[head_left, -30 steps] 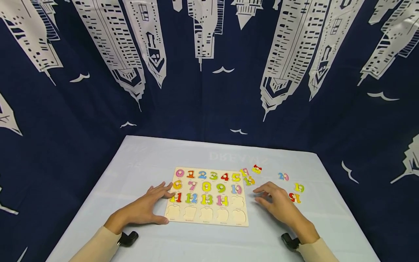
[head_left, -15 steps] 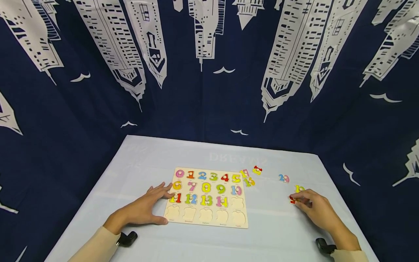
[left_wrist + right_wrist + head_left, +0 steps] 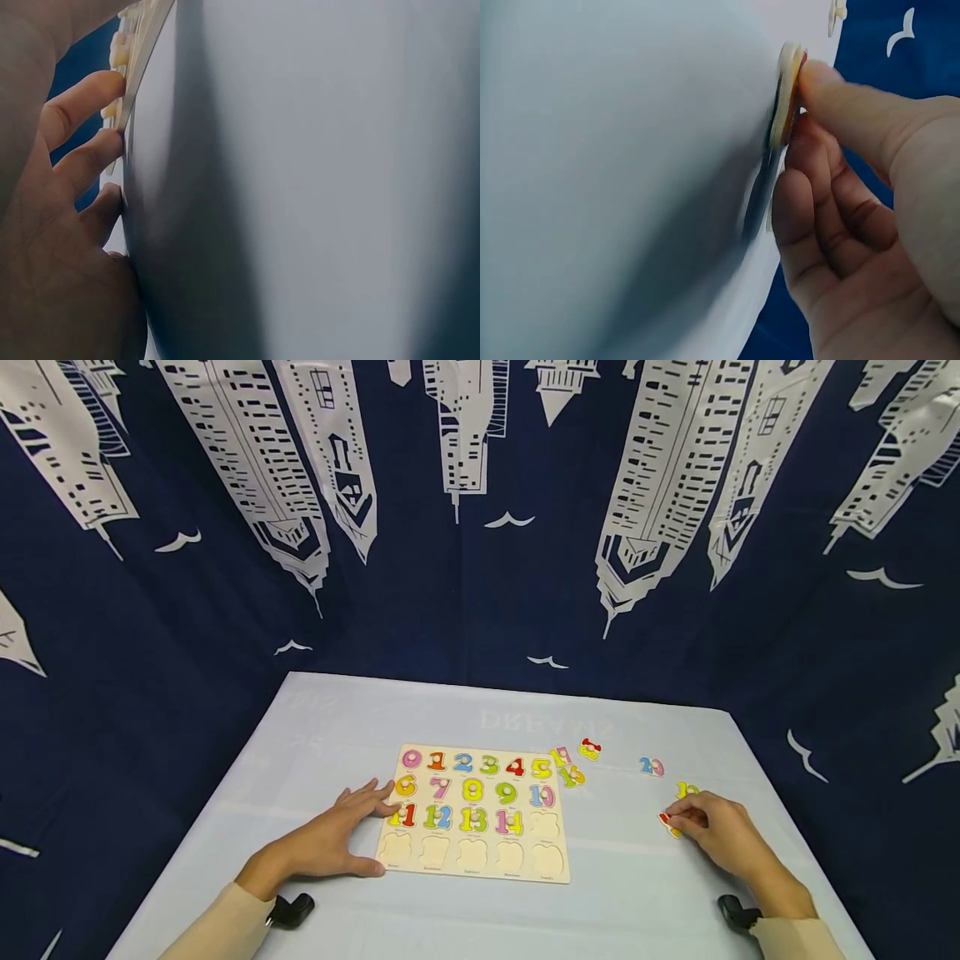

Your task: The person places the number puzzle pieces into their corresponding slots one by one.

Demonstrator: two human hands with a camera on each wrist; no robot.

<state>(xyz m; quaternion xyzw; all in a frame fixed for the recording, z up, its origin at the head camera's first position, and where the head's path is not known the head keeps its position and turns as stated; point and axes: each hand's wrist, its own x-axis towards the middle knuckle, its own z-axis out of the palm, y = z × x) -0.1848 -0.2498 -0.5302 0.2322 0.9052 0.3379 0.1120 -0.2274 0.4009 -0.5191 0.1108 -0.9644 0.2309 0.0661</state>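
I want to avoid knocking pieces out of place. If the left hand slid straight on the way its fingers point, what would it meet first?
The left hand already touches the puzzle board edge; going on, its fingertips would probably meet the number 11 piece first.

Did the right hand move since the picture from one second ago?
Yes. The right hand went rightward, away from the puzzle board, and now pinches the red and yellow number piece near the table's right edge.

puzzle board [image 3: 475,814] — numbers 0–14, loose piece [image 3: 651,767] — 20
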